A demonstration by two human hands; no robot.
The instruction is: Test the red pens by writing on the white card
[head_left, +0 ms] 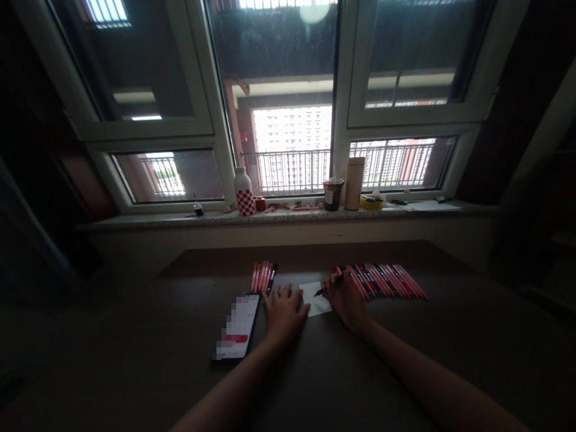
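Note:
My right hand [345, 300] is closed round a dark pen [318, 293], its tip down at a small white sheet of paper [317, 307]. Spread flat, my left hand [285, 313] rests on the table with its fingertips at the paper's left edge. Just beyond my left hand lies a small bunch of pink and black pens [263, 276]. A long row of pink, red and black pens [387, 281] lies side by side behind my right hand. Left of my left hand is a phone [238, 330] with its screen lit and partly blurred.
The dark table [315, 378] ends before a window sill [288, 217]. On the sill stand a red-checked white bottle [244, 192], a lidded drink cup [333, 195], a tall tan flask [354, 183], a yellow tape roll [371, 203] and a small dark bottle [198, 209].

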